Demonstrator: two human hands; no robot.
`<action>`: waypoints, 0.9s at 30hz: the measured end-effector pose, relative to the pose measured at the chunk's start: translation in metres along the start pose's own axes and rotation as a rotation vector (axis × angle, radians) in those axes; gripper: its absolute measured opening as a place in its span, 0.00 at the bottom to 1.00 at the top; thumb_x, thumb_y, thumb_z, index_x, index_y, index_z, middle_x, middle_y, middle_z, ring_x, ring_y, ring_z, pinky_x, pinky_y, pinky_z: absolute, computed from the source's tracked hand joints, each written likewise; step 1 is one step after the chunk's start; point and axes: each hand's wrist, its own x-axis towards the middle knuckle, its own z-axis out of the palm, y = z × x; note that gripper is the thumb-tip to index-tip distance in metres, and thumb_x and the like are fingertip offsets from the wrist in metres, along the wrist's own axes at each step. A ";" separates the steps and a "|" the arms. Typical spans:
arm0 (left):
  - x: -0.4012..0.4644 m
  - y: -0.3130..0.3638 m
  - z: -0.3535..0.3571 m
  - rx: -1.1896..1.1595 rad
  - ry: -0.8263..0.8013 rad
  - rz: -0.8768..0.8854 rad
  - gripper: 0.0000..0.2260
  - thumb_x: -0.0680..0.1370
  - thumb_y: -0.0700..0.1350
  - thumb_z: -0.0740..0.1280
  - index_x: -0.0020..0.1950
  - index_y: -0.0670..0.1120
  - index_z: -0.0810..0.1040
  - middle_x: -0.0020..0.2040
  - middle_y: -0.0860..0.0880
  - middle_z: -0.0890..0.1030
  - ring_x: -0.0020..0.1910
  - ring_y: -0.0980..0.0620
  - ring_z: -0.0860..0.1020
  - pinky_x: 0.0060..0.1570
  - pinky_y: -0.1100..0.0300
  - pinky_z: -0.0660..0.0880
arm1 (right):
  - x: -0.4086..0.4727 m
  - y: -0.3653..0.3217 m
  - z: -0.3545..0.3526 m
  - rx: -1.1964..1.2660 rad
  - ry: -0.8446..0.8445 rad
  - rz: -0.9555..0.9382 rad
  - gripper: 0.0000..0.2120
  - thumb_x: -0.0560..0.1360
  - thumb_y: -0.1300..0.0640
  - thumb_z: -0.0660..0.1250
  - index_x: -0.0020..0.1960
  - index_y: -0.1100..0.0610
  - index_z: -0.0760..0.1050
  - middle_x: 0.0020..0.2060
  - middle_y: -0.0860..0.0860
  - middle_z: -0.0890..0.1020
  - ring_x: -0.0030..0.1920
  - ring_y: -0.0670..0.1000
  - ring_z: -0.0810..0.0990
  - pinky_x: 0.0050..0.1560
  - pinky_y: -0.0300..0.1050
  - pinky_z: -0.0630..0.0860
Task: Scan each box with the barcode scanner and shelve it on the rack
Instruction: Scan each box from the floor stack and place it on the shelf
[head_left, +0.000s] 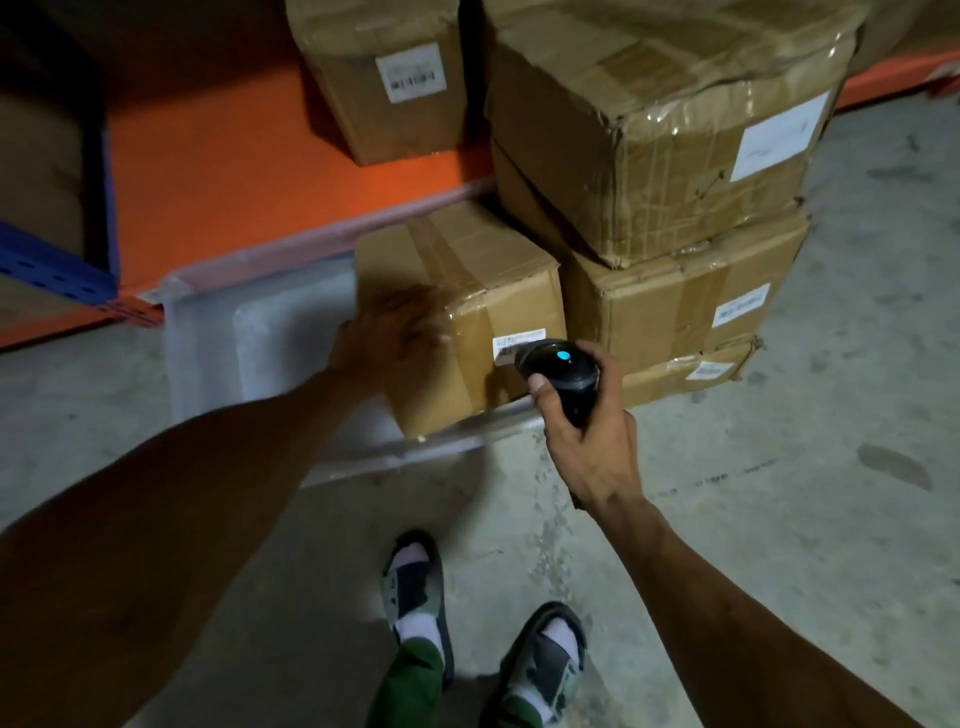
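The person's sandalled feet (415, 587) stand on the concrete floor (779, 467) nearest the camera, short of the clear plastic bin (208, 353). Above them the right hand (587, 441) grips the barcode scanner (558, 371), nose aimed at the barcode label (511, 345) on the near face of the taped box (457, 280) in the bin's right end; the left hand (389, 338) lies flat, fingers extended, on that box's near-left corner. The box lies just ahead of both hands, the left nearer, with the orange rack shelf (218, 171) directly beyond it.

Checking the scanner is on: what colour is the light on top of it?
Blue-cyan, on the black barcode scanner, head view.
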 end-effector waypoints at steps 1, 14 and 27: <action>0.007 -0.005 -0.016 -0.022 -0.015 -0.001 0.32 0.73 0.68 0.55 0.76 0.60 0.65 0.76 0.52 0.68 0.74 0.46 0.66 0.68 0.44 0.69 | 0.009 -0.010 0.004 0.012 0.004 -0.013 0.29 0.74 0.34 0.70 0.71 0.37 0.66 0.60 0.43 0.81 0.60 0.46 0.81 0.64 0.53 0.80; 0.008 -0.011 0.002 0.415 0.309 0.289 0.25 0.78 0.53 0.61 0.76 0.62 0.65 0.65 0.38 0.74 0.63 0.36 0.72 0.69 0.36 0.60 | 0.060 -0.055 0.037 -0.038 0.006 -0.077 0.28 0.74 0.31 0.68 0.71 0.32 0.64 0.53 0.26 0.76 0.56 0.29 0.77 0.58 0.39 0.76; 0.086 -0.038 -0.066 0.598 0.270 0.242 0.31 0.76 0.71 0.50 0.78 0.62 0.58 0.61 0.37 0.73 0.60 0.38 0.73 0.69 0.31 0.58 | 0.057 -0.056 0.044 -0.030 0.059 -0.114 0.28 0.75 0.33 0.68 0.72 0.37 0.66 0.52 0.17 0.73 0.54 0.23 0.74 0.48 0.21 0.71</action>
